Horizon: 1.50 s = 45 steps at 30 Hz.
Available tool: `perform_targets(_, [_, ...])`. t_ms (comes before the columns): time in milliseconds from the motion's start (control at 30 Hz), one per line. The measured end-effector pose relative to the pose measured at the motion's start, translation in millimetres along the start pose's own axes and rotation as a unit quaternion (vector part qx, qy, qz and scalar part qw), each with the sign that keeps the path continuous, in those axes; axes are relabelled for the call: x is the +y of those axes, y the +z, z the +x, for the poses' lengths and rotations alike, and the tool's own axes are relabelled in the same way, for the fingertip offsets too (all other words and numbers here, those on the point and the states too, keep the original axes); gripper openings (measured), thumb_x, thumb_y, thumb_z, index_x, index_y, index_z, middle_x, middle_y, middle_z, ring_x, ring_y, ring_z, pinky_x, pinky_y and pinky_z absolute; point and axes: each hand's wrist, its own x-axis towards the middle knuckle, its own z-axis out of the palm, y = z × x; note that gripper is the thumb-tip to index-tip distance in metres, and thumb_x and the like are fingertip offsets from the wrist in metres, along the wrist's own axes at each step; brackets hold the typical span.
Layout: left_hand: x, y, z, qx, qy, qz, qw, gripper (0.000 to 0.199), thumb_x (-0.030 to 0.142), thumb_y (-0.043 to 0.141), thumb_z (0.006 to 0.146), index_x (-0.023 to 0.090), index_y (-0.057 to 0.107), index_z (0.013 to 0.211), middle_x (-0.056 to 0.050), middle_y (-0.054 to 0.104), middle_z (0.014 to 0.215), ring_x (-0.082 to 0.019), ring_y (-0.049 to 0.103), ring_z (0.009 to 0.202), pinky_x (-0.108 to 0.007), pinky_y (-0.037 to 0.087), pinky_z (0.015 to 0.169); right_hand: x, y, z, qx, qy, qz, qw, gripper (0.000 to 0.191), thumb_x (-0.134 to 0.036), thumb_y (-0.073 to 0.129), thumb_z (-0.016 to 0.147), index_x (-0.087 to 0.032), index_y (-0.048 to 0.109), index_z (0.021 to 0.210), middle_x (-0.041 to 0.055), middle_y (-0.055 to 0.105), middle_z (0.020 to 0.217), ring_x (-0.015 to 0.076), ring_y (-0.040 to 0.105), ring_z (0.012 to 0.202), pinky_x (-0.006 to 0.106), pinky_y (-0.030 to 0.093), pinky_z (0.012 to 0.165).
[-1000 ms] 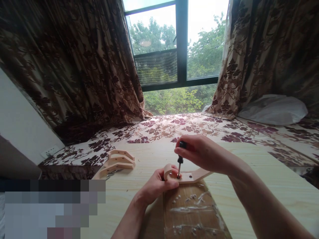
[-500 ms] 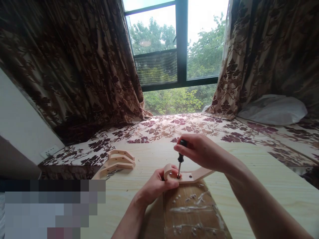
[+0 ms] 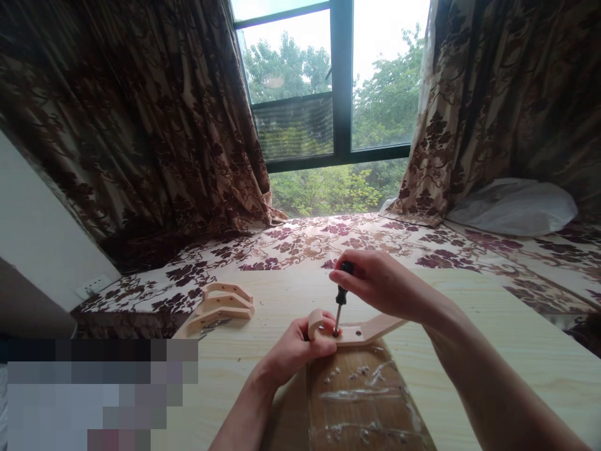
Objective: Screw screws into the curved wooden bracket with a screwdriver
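My left hand (image 3: pixel 298 346) grips the curled end of a pale wooden piece (image 3: pixel 373 331) at the centre of the table. Closed around the black handle of a screwdriver (image 3: pixel 342 295) is my right hand (image 3: pixel 370 275), above the piece. The screwdriver stands nearly upright, its tip at a hole beside my left fingers. Another dark hole shows further right along the piece, whose right end passes behind my right wrist. Under the piece's near side lies a brown box (image 3: pixel 361 407) wrapped in clear tape, with small metal bits on top.
Several similar wooden pieces (image 3: pixel 228 313) stand at the table's left, with small metal parts beside them. The pale wooden table (image 3: pixel 483 351) borders a flower-patterned covered ledge (image 3: pixel 328 241). A white plastic bag (image 3: pixel 516 207) rests on the ledge at right. Pixelated blocks hide the lower left.
My right hand and the screwdriver handle have shifted very slightly. Both hands keep their holds.
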Motion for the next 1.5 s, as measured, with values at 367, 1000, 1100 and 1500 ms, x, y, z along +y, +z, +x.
perform_targets(367, [-0.8, -0.4, 0.3, 0.000, -0.001, -0.001, 1.000, 0.020, 0.025, 0.073, 0.065, 0.018, 0.066, 0.082, -0.002, 0.056, 0.107, -0.018, 0.051, 0.095, -0.026, 0.037, 0.081, -0.3, 0.6, -0.8, -0.031, -0.022, 0.036, 0.999, 0.022, -0.034, 0.052, 0.087, -0.016, 0.064, 0.081, -0.0021, 0.054, 0.060, 0.0088, 0.042, 0.054, 0.022, 0.031, 0.050])
perform_targets(1000, [-0.2, -0.1, -0.6, 0.003, -0.002, -0.008, 1.000, 0.025, 0.029, 0.076, 0.062, 0.018, 0.067, 0.082, -0.003, 0.056, 0.106, -0.019, 0.051, 0.095, -0.027, 0.037, 0.080, -2.9, 0.4, -1.8, -0.008, -0.007, 0.014, 1.000, 0.020, -0.033, 0.053, 0.086, -0.016, 0.064, 0.080, -0.0020, 0.054, 0.058, 0.0089, 0.041, 0.052, 0.023, 0.029, 0.049])
perform_targets(1100, [-1.4, -1.0, -0.8, 0.007, -0.003, -0.008, 1.000, 0.025, 0.029, 0.076, 0.062, 0.018, 0.067, 0.082, -0.002, 0.056, 0.103, -0.018, 0.051, 0.092, -0.025, 0.037, 0.079, -8.8, -4.4, -5.5, -0.046, -0.041, 0.034, 0.997, 0.015, -0.030, 0.055, 0.084, -0.017, 0.064, 0.083, -0.0022, 0.054, 0.061, 0.0091, 0.043, 0.055, 0.022, 0.031, 0.051])
perform_targets(1500, [0.2, -0.4, -0.2, 0.003, -0.008, -0.016, 1.000, 0.024, 0.029, 0.076, 0.062, 0.018, 0.067, 0.081, -0.002, 0.055, 0.108, -0.018, 0.052, 0.094, -0.026, 0.037, 0.080, -0.5, -1.9, -0.1, -0.015, -0.012, -0.005, 1.000, 0.021, -0.034, 0.052, 0.086, -0.017, 0.062, 0.079, -0.0015, 0.054, 0.060, 0.0094, 0.043, 0.054, 0.023, 0.031, 0.052])
